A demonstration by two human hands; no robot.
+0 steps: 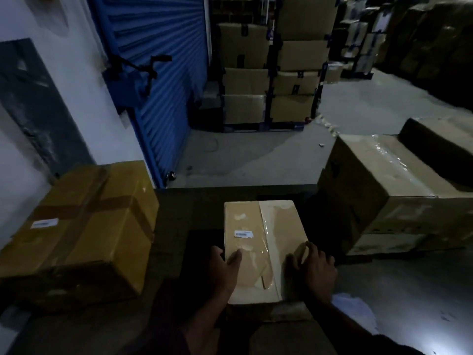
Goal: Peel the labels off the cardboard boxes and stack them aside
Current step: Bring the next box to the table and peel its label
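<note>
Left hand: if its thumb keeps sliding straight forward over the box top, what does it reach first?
Most likely the small white label on the box. The left hand rests at the box's near left edge, thumb pointing roughly toward the label; only bare cardboard seems between.

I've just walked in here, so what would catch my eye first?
Probably the pale cardboard box in the middle foreground, with a small white label on top and a left hand and right hand resting on its near end. Next, the blue roller shutter behind on the left.
</note>
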